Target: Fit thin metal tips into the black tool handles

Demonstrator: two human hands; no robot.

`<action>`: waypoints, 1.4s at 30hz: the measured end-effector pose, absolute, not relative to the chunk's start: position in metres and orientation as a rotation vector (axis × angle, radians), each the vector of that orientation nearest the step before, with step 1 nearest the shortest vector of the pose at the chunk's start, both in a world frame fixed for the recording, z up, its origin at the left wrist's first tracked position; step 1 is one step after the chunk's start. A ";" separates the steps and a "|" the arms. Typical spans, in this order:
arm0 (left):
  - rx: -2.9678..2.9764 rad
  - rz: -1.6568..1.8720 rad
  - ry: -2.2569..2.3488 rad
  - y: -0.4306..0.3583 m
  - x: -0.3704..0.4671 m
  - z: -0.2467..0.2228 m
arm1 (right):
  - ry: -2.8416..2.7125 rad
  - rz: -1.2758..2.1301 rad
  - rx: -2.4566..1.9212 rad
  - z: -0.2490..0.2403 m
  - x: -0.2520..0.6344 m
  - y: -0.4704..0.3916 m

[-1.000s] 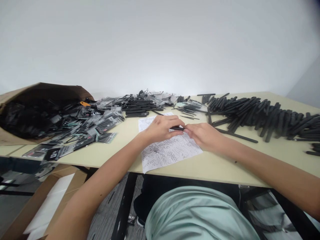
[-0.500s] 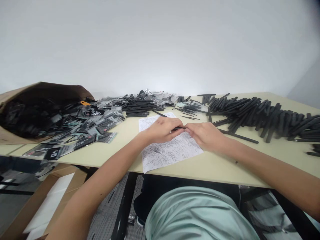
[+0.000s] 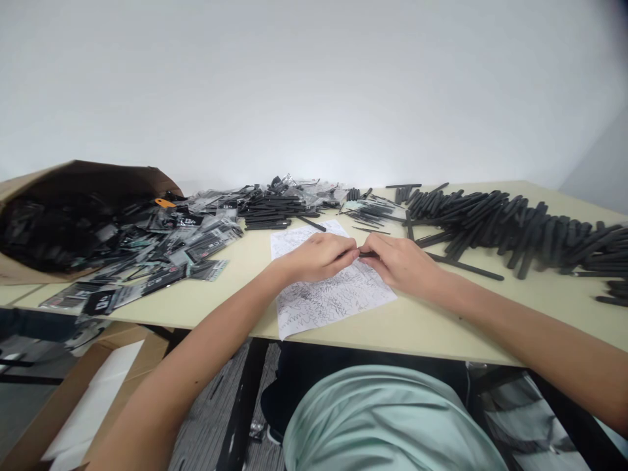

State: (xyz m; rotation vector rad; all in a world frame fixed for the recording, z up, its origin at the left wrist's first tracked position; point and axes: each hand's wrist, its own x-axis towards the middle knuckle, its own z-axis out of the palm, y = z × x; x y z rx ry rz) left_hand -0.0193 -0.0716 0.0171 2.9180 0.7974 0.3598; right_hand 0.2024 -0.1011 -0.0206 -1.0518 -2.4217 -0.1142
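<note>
My left hand [image 3: 321, 257] and my right hand [image 3: 400, 263] meet fingertip to fingertip over a scribbled sheet of paper [image 3: 318, 307]. Between them shows a short piece of a slim black pen [image 3: 366, 254], pinched by the right thumb and fingers. The left fingers are curled closed at the pen's other end, and most of what lies inside them is hidden. Behind the hands, thin dark sticks like refills [image 3: 375, 210] lie loosely. A lone black pen [image 3: 311, 224] rests at the paper's far edge.
A large heap of black pens [image 3: 510, 226] spreads over the right side. On the left, a tipped carton [image 3: 88, 171] spills plastic packets [image 3: 216, 235]. A stack of black pens [image 3: 272, 212] stands behind the paper. Below the table's edge is an open cardboard box [image 3: 127, 386].
The hands have drawn slightly apart at the fingertips. The dark piece now shows in the right fingers, where before it showed under the left ones. The view has shifted a little.
</note>
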 end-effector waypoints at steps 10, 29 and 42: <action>2.808 0.335 0.813 -0.071 -0.018 0.018 | -2.344 -0.238 -1.099 -0.022 0.195 -0.108; 2.898 0.412 0.865 -0.067 -0.024 0.018 | -2.363 -0.064 -1.193 -0.018 0.199 -0.106; 2.893 0.619 0.896 -0.064 -0.035 0.024 | -2.245 -0.144 -1.248 -0.021 0.213 -0.089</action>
